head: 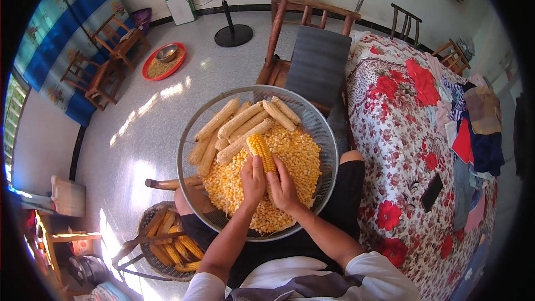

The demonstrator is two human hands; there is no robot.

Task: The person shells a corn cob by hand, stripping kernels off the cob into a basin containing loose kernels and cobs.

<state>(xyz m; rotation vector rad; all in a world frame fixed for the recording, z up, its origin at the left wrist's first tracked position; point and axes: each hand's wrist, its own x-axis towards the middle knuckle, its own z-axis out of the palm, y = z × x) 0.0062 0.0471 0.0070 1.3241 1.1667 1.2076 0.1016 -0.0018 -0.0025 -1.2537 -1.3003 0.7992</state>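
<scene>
Both my hands grip one ear of dried yellow corn [260,147], held slanting above a large round mesh sieve [184,133]. My left hand [253,180] is on its left side, and my right hand [283,184] wraps the lower right. Rows of kernels cover the ear's visible upper part; my fingers hide much of its lower end. Beneath it, loose corn kernels [299,154] spread over the sieve. Several bare corncobs [240,123] lie piled at the sieve's far left side. The sieve rests over my lap.
A woven basket [144,228] of unshelled corn ears [184,247] stands at lower left. Ahead is a wooden chair [273,71] with a dark grey cloth. A bed with a floral cover [388,133] lies right, bearing clothes and a phone [431,192]. A red tray [150,74] sits on the floor.
</scene>
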